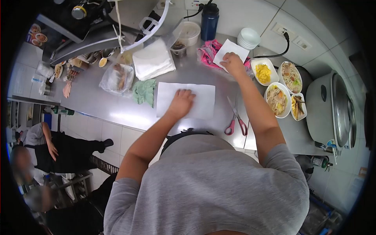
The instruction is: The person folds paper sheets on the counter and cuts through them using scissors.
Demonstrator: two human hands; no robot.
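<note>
On the steel counter, a white sheet of paper (205, 100) lies flat under my left hand (182, 103). The fingers of that hand rest on the sheet, slightly bent and apart. Farther off to the right, my right hand (233, 64) is closed at a smaller white paper (234, 47), its fingertips bent down at the paper's near part. This smaller paper lies on top of a pink plastic bag (210, 50). Scissors with pink and dark red handles (235, 117) lie between my forearms, blades pointing away from me.
Left of the sheet are a green cloth (144, 92), stacked white cloths or papers (154, 60) and a plastic bag (116, 79). Food dishes (277, 100) and a large cooker (327, 111) stand right. Behind are bowls (249, 38) and a blue bottle (210, 22). Two people sit lower left.
</note>
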